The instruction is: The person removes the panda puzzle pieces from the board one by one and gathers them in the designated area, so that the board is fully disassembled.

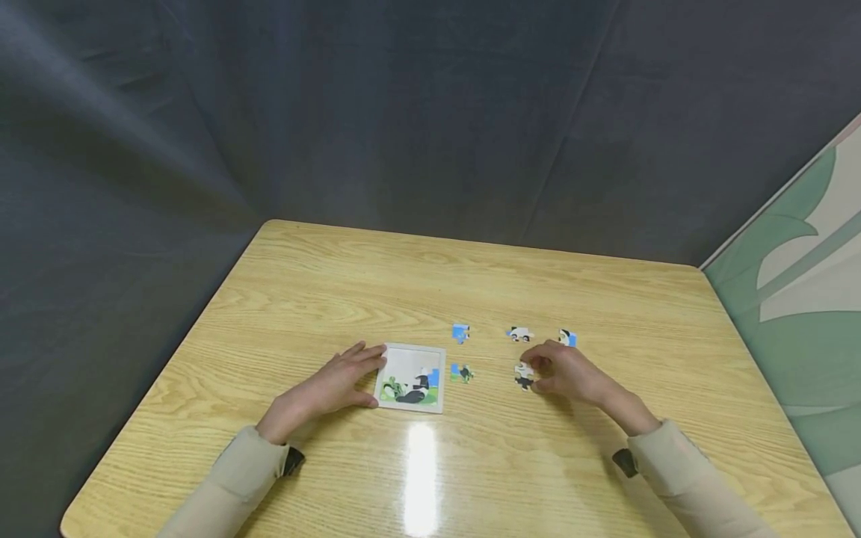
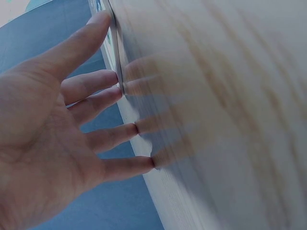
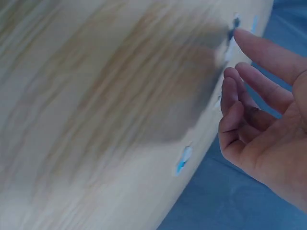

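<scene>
A square puzzle tray (image 1: 412, 346) with a pale frame lies on the table, part of a panda picture filled in along its lower half. My left hand (image 1: 346, 377) rests at its left side, fingers spread and fairly straight; in the left wrist view the thumb (image 2: 98, 28) and nearest fingertips touch the tray's edge. Right of the tray, my right hand (image 1: 568, 371) pinches a white and black puzzle piece (image 1: 523, 376) between thumb and index finger, low at the tabletop. The other fingers (image 3: 230, 117) of that hand are curled in.
A blue piece (image 1: 460, 332) and a green and black piece (image 1: 463, 373) lie just right of the tray. Beyond my right hand are a panda-face piece (image 1: 520, 334) and a blue-edged piece (image 1: 569, 338). A dark curtain (image 1: 430, 127) hangs behind the wooden table (image 1: 350, 269).
</scene>
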`<control>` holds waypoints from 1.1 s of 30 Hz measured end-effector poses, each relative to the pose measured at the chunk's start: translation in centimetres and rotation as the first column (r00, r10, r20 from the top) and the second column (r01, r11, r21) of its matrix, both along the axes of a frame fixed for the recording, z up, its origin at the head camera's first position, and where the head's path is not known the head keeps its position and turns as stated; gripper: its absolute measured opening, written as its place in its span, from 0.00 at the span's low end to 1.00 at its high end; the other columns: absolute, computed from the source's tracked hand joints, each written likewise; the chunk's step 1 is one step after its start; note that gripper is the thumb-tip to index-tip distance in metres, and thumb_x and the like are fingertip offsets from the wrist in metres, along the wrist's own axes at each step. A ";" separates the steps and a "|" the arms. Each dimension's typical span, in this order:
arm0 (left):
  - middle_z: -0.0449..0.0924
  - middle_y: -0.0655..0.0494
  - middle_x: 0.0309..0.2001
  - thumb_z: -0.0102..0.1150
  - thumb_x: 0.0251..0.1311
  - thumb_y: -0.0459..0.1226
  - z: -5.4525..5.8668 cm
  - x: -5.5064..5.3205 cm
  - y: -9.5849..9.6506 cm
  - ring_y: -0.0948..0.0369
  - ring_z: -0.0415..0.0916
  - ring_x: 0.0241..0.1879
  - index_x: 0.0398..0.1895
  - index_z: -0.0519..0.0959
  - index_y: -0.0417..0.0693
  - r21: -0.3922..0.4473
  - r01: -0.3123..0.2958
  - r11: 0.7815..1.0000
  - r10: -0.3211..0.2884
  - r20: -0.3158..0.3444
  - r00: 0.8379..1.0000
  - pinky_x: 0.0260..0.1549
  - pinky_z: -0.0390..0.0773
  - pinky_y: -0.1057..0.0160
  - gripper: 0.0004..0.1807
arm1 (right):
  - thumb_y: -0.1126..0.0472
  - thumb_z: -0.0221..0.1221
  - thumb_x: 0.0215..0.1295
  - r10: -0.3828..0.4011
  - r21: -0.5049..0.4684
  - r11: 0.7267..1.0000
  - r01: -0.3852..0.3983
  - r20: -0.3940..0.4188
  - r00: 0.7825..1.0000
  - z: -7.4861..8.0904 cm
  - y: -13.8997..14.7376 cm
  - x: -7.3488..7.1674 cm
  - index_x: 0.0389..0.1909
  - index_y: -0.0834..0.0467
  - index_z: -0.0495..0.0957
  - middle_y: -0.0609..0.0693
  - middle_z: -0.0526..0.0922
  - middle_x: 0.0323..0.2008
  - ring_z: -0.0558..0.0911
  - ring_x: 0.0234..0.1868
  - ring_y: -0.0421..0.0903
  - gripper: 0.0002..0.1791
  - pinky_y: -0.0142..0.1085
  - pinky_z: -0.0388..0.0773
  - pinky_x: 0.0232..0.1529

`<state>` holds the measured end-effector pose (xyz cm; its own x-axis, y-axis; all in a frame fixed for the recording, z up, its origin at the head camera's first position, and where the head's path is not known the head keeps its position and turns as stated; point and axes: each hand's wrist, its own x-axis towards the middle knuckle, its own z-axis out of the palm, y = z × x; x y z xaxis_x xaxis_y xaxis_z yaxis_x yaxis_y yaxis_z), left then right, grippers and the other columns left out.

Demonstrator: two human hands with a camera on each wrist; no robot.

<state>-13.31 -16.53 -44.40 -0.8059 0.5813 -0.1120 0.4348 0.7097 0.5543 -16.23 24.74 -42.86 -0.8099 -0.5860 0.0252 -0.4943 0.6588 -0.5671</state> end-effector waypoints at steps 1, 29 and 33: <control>0.54 0.44 0.73 0.68 0.54 0.42 0.0 0.0 0.0 0.38 0.44 0.72 0.67 0.66 0.37 0.000 0.000 1.000 0.000 0.000 1.000 0.61 0.49 0.27 0.39 | 0.74 0.69 0.49 -0.011 -0.003 1.000 0.011 -0.005 1.000 0.1 -0.2 0.1 0.48 0.69 0.78 0.53 0.79 0.38 0.76 0.39 0.49 0.22 0.38 0.78 0.40; 0.55 0.43 0.73 0.68 0.54 0.42 0.0 0.0 0.1 0.37 0.45 0.71 0.67 0.67 0.36 0.004 0.010 1.000 -0.010 -0.018 1.000 0.60 0.50 0.27 0.38 | 0.60 0.74 0.47 0.013 0.070 0.998 0.000 -0.185 0.983 -1.2 -15.1 1.2 0.39 0.66 0.83 0.53 0.79 0.33 0.71 0.31 0.42 0.19 0.30 0.73 0.30; 0.55 0.43 0.73 0.68 0.54 0.41 0.1 0.0 0.1 0.37 0.45 0.71 0.67 0.66 0.35 -0.005 0.010 1.000 -0.010 -0.018 1.000 0.60 0.51 0.27 0.38 | 0.59 0.74 0.46 -0.014 0.069 0.997 0.027 -0.191 0.981 -1.1 -15.2 1.4 0.38 0.65 0.84 0.52 0.79 0.32 0.71 0.30 0.43 0.19 0.31 0.74 0.29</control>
